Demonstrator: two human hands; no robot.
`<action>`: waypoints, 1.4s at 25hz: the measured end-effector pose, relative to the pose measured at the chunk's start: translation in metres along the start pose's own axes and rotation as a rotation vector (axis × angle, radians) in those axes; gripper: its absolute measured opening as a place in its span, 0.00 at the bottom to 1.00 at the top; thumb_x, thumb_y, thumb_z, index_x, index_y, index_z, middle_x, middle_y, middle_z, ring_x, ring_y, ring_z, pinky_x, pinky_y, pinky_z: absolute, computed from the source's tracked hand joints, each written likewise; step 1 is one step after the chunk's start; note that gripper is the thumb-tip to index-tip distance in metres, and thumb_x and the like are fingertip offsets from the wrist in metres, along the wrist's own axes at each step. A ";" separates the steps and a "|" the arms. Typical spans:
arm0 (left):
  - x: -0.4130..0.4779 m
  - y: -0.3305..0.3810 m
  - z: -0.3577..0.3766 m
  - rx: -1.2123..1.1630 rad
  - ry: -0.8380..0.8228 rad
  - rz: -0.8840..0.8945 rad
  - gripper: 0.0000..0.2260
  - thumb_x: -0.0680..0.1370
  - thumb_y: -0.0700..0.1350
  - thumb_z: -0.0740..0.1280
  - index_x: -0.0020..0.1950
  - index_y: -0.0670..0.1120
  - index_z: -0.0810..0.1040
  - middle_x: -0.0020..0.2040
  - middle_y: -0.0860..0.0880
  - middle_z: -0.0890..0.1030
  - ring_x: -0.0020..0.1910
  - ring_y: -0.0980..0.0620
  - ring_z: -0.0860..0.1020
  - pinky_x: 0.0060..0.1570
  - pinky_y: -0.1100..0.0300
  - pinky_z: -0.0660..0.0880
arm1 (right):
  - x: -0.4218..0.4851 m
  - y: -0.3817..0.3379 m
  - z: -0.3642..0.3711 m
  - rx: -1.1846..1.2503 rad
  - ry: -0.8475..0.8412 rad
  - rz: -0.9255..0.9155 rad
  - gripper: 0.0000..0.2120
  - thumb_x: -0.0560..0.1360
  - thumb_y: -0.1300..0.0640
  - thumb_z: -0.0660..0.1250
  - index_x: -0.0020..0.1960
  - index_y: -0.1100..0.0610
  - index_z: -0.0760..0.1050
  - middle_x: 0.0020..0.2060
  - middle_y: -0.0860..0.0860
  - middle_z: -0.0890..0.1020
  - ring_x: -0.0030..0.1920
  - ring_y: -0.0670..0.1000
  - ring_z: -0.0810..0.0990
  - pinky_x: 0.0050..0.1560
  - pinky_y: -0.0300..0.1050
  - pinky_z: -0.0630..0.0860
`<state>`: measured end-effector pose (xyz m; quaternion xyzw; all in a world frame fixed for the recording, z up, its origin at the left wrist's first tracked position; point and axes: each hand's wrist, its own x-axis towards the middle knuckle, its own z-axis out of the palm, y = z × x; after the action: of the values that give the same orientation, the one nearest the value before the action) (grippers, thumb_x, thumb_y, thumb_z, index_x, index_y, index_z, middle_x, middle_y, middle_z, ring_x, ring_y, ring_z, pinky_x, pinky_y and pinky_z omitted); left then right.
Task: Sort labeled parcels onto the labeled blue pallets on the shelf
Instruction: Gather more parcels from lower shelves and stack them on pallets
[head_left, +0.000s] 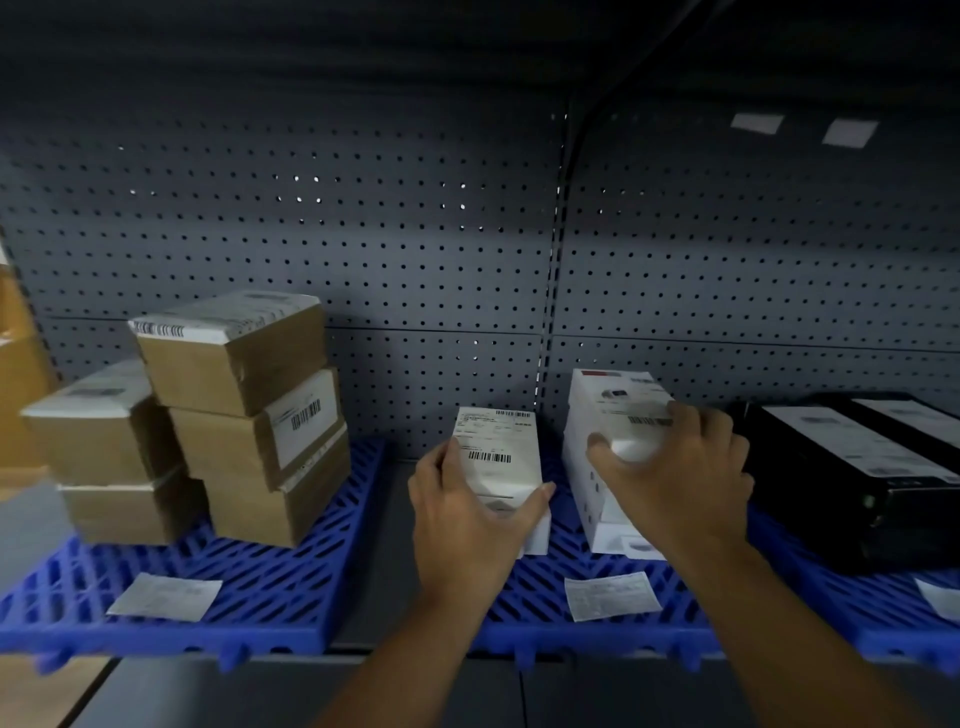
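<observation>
My left hand (462, 525) grips a white parcel (496, 457) with barcode labels, resting at the left end of the middle blue pallet (540, 613). My right hand (680, 467) holds a small white parcel (631, 441) on top of a stack of white boxes (592, 499) on the same pallet. A paper label (610, 595) lies on the pallet's front. The left blue pallet (260, 587) carries several brown cardboard parcels (234, 410) and its own paper label (165, 596).
Black boxes (852, 467) with white labels sit on the right pallet (909, 634). A grey pegboard wall (415, 260) backs the shelf. More brown cartons (15, 374) stand at the far left. A bare grey shelf strip (384, 561) separates the left and middle pallets.
</observation>
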<state>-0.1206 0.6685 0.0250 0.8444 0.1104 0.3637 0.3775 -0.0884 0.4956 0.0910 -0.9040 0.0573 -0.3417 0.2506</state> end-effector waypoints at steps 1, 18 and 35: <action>-0.001 0.000 0.000 -0.003 0.000 -0.003 0.50 0.64 0.73 0.73 0.78 0.47 0.65 0.72 0.53 0.65 0.71 0.53 0.64 0.59 0.58 0.72 | 0.000 0.000 -0.001 0.002 -0.026 0.004 0.47 0.60 0.31 0.74 0.69 0.58 0.68 0.63 0.58 0.70 0.64 0.63 0.69 0.58 0.64 0.73; -0.005 0.006 0.010 0.033 0.034 0.003 0.49 0.64 0.73 0.73 0.77 0.48 0.63 0.73 0.49 0.66 0.72 0.48 0.63 0.62 0.48 0.76 | 0.007 0.010 -0.001 0.052 -0.149 0.013 0.49 0.58 0.39 0.79 0.72 0.51 0.61 0.66 0.52 0.62 0.66 0.61 0.65 0.49 0.55 0.73; -0.011 0.014 0.007 -0.013 -0.036 -0.039 0.49 0.65 0.75 0.70 0.78 0.51 0.59 0.75 0.49 0.64 0.74 0.47 0.63 0.72 0.46 0.67 | 0.005 0.008 -0.003 0.097 -0.162 0.009 0.49 0.58 0.38 0.78 0.73 0.48 0.60 0.68 0.52 0.62 0.67 0.61 0.66 0.53 0.59 0.75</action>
<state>-0.1247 0.6503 0.0261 0.8459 0.1178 0.3418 0.3922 -0.0858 0.4860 0.0919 -0.9151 0.0242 -0.2689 0.2996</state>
